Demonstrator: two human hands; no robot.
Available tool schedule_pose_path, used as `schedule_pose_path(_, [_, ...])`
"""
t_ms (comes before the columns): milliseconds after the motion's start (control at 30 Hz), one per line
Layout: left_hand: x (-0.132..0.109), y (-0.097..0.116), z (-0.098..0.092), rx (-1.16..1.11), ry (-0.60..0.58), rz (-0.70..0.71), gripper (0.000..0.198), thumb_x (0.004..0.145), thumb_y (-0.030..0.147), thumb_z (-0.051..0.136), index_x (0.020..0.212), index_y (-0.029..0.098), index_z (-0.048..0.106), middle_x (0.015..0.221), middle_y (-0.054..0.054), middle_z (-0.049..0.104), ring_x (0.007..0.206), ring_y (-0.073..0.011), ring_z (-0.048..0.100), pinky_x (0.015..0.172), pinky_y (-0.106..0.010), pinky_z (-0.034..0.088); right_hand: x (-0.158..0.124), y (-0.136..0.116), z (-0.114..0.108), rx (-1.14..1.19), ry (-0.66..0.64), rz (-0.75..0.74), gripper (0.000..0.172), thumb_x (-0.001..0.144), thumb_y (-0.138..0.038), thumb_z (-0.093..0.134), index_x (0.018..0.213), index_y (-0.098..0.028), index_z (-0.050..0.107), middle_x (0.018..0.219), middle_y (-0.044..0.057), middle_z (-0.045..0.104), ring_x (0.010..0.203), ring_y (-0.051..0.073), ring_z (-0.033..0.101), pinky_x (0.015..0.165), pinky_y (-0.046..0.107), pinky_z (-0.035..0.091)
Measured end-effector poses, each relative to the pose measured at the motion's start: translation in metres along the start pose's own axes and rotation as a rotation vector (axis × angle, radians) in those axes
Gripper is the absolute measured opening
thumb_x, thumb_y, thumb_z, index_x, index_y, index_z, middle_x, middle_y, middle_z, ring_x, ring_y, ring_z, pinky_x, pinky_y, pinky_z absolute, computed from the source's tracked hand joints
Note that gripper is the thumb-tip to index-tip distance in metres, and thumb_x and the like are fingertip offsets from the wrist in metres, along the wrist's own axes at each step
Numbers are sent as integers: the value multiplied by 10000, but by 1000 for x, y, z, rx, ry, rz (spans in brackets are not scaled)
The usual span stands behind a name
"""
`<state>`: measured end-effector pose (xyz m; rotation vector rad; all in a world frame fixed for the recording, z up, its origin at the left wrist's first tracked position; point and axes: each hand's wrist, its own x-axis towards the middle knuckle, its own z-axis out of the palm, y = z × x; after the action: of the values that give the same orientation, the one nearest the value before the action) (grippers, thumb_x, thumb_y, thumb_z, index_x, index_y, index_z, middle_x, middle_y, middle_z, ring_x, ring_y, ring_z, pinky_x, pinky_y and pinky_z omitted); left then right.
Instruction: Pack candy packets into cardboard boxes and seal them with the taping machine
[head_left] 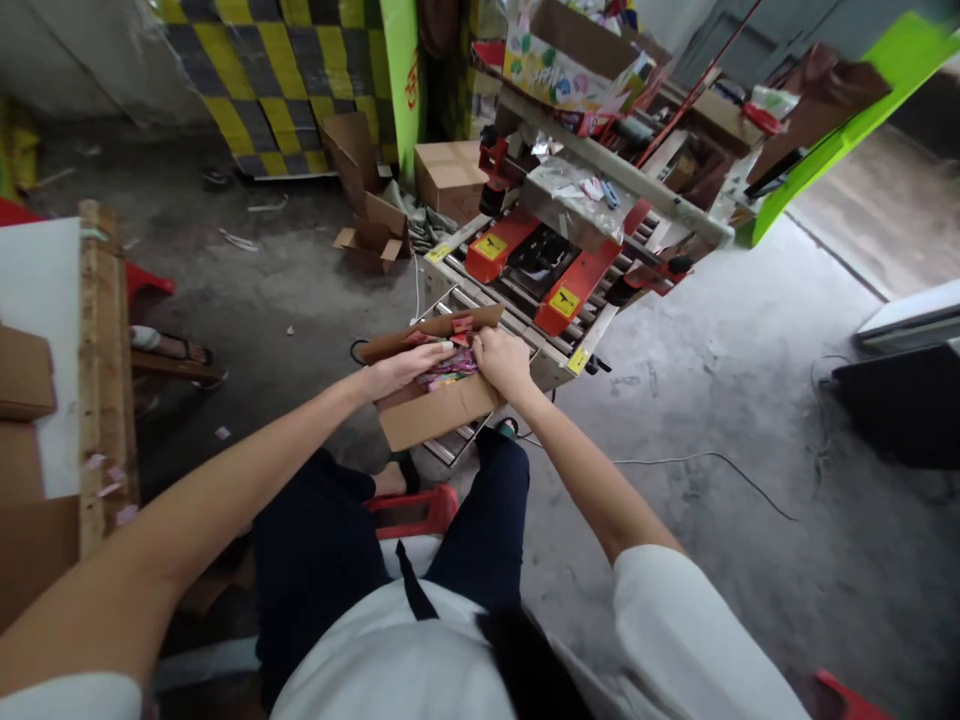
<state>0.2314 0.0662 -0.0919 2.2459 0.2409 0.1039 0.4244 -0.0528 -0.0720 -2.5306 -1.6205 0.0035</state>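
An open cardboard box (pixel 439 412) with its long flaps folded out sits on the near end of the roller conveyor, in front of my knees. Small colourful packets (pixel 448 372) fill its middle, pink and purple among them. My left hand (pixel 409 368) lies over the left part of the box, fingers stretched out flat against the packets. At the box's right end is my right hand (pixel 501 358), its fingers curled down toward the contents. Whatever those curled fingers grip is hidden.
Beyond the box stands a carton-sealing machine (pixel 551 265) with orange guides, its top loaded with a printed carton (pixel 566 55). Cartons (pixel 448 175) lie on the floor behind. A wooden-edged table (pixel 105 380) is at left. A red stool (pixel 420 510) is beneath me; a cable (pixel 697 456) crosses the floor.
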Motion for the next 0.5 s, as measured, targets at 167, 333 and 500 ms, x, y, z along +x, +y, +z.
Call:
schedule_pose_path(167, [5, 20, 44, 55, 320, -7, 894, 821, 426, 769, 1567, 145, 365, 1627, -204, 415, 1526, -348, 392, 1267, -501, 332, 3, 9, -1, 124, 166, 47, 372, 1056, -286, 353, 1175, -137, 672, 1186, 165, 708, 1122, 271, 632, 989, 375, 431])
schedule_pose_path(333, [29, 46, 103, 139, 850, 10, 465, 895, 255, 625, 1328, 138, 505, 1327, -199, 594, 1314, -318, 562, 1169, -532, 439, -28, -3, -5, 292, 317, 117, 514, 1037, -205, 283, 1488, -125, 515, 1560, 183, 499, 1450, 263, 436, 1190, 438, 339])
schedule_pose_path(500, [9, 71, 79, 278, 954, 168, 301, 995, 193, 395, 1269, 193, 522, 1316, -151, 598, 1299, -245, 558, 1188, -481, 431, -60, -24, 11, 196, -3, -135, 492, 1052, -310, 391, 1496, -180, 558, 1683, 135, 354, 1589, 313, 262, 1282, 543, 214])
